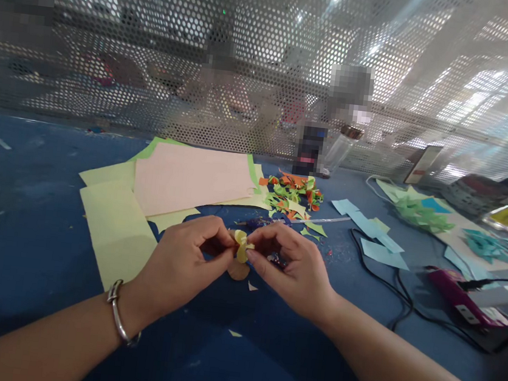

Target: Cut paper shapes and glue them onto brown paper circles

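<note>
Between my two hands, just above the blue table, is a small curled yellow paper flower (241,247). My left hand (191,257) pinches its left side between thumb and forefinger. On the other side, the thumb and fingertips of my right hand (294,265) close on its edge. A round tan disc (239,270) shows just below the flower; whether it touches the flower I cannot tell. Partly hidden behind my right hand lies a dark blue tool (262,222) whose kind I cannot make out. Small paper scraps (252,286) lie close under the hands.
Pink paper (191,177) and yellow sheets (114,229) lie at left. Orange and green cuttings (295,192) form a heap behind my hands. Light blue paper pieces (375,229), a black cable (398,292) and a purple power strip (466,297) are at right. A glass bottle (341,151) stands by the perforated screen (256,93).
</note>
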### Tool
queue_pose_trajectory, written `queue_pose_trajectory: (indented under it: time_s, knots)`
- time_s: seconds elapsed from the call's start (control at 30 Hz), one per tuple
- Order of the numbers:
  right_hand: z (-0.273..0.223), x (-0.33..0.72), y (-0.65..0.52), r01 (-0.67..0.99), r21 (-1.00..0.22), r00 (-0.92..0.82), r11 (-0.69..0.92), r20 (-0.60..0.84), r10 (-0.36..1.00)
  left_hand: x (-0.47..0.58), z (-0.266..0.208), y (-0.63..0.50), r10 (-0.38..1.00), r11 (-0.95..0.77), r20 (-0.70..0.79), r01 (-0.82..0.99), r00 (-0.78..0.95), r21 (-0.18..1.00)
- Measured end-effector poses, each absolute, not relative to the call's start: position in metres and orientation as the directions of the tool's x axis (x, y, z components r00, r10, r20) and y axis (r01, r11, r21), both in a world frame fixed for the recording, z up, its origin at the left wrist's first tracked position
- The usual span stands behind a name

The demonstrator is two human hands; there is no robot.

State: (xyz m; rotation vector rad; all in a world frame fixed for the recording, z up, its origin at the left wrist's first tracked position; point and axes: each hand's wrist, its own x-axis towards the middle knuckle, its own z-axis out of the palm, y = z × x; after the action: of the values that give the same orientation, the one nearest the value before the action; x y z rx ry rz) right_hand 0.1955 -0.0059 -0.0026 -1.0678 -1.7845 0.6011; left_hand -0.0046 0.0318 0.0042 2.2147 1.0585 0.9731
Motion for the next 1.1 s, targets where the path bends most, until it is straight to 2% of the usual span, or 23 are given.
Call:
queue_pose_trajectory:
  time_s: [0.23, 0.5, 0.67, 1.1]
  knots:
    - [-0.0040, 0.1956, -0.0062, 0.441, -0.741, -0.192, 0.506, 0.473, 0.860, -0.0069, 0.0037, 0.0307, 0.785, -0.614, 0.401, 0.505, 0.472, 0.607]
    - [-0.0069, 0.1952, -0.0047, 0.502, -0.669, -0.205, 0.547, 0.523, 0.827, -0.0070, 0.0018, 0.0303, 0.706, -0.708, 0.443, 0.528, 0.552, 0.469]
    - [-0.0077, 0.1955, -0.0045, 0.520, -0.655, -0.203, 0.549, 0.529, 0.824, -0.0059, 0.0037, 0.0282, 0.702, -0.711, 0.436, 0.517, 0.563, 0.476]
    - [-0.0058, 0.1915, -0.0053, 0.475, -0.715, -0.170, 0.513, 0.497, 0.851, -0.0070, 0.0026, 0.0264, 0.720, -0.691, 0.431, 0.501, 0.544, 0.521]
